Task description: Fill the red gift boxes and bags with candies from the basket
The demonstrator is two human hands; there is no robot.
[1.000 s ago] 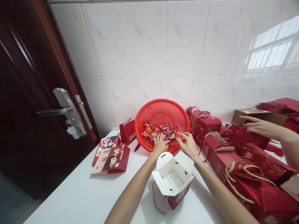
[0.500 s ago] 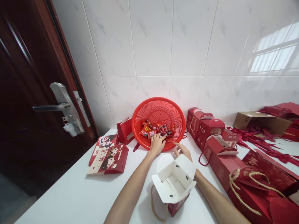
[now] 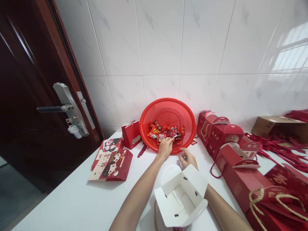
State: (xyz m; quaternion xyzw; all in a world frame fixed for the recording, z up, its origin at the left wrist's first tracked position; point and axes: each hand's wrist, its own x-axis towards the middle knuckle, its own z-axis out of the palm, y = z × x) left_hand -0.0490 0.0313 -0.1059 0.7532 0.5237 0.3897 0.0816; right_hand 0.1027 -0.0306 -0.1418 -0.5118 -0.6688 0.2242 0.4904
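Observation:
A red plastic basket [image 3: 150,112], full of fine holes, leans tilted against the wall with several wrapped candies [image 3: 155,132] in its lower part. My left hand [image 3: 165,148] reaches over its front rim at the candies, fingers curled together; whatever they hold is hidden. Just right of it, my right hand [image 3: 189,159] is by the rim, fingers loosely bent, thumb and index apart, nothing visible in them. Nearer to me stands a gift box [image 3: 181,200] with its white flaps spread, bare inside. Its far flap covers part of my right wrist.
Flat red and cream boxes [image 3: 112,162] lie on the left beside a small red bag [image 3: 131,134]. Along the right runs a row of red gift boxes [image 3: 237,183] with rope handles. Dark red ribbons [image 3: 276,149] and a cardboard carton [image 3: 264,126] are beyond.
The view has shifted a little. My left hand's fingers have drawn together at the candies. My right hand's fingers have bent inward near the basket rim.

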